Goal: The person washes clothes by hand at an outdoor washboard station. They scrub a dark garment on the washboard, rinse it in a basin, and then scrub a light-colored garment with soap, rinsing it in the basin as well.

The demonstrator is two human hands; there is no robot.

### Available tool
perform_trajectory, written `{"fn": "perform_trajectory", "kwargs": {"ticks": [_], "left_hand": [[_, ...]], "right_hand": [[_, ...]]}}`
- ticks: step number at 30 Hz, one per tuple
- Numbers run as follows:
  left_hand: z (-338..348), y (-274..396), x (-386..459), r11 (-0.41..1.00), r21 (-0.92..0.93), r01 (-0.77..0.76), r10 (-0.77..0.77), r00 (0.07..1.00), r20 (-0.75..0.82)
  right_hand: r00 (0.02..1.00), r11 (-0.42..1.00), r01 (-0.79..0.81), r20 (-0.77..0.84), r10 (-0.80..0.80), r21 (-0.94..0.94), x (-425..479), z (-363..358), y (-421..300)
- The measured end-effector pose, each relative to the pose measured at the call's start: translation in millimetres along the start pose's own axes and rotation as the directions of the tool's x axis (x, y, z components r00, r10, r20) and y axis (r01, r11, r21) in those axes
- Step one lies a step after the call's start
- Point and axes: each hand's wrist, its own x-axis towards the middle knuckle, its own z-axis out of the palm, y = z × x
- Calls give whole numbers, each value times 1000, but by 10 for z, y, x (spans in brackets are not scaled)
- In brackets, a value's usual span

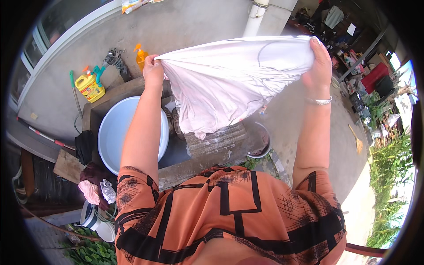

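Note:
A pale, damp-looking cloth (228,76) hangs stretched between my two raised hands. My left hand (153,71) pinches one gathered corner at the upper left. At the upper right, my right hand (318,63) grips the other end, its thumb and palm against the fabric; a silver bracelet circles that wrist. Below the cloth is a ridged washboard slab (217,140) on a concrete wash trough (185,170). A large light-blue plastic basin (114,132) sits in the trough, partly hidden by my left forearm.
An orange pump bottle (140,58) and a yellow detergent jug (90,88) stand along the trough's back ledge. Right of the washboard is a metal basin (265,149) with dark contents. Bundled pink cloth (89,192) lies at the left. A broom (357,140) rests on the floor far right.

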Motion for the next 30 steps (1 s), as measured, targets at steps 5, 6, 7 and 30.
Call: {"fn": "perform_trajectory", "kwargs": {"ticks": [5,6,7,30], "left_hand": [[508,566,-1087,946,-169,-276,323,841,435],[550,688,-1443,932,-128,-340,354,768,534],[570,793,-1704,909,-98,-406,373,684,627],[-611,1096,-491,903,-289,-318,330,944,-9]], "right_hand": [[991,984,-109,63,119,-143,-173,435,239],[988,977,-139,51,149,-159,-240,476,301],[983,970,-168,38,177,-177,-301,519,341],[964,995,62,-265,-40,76,326,-435,-249]]}}
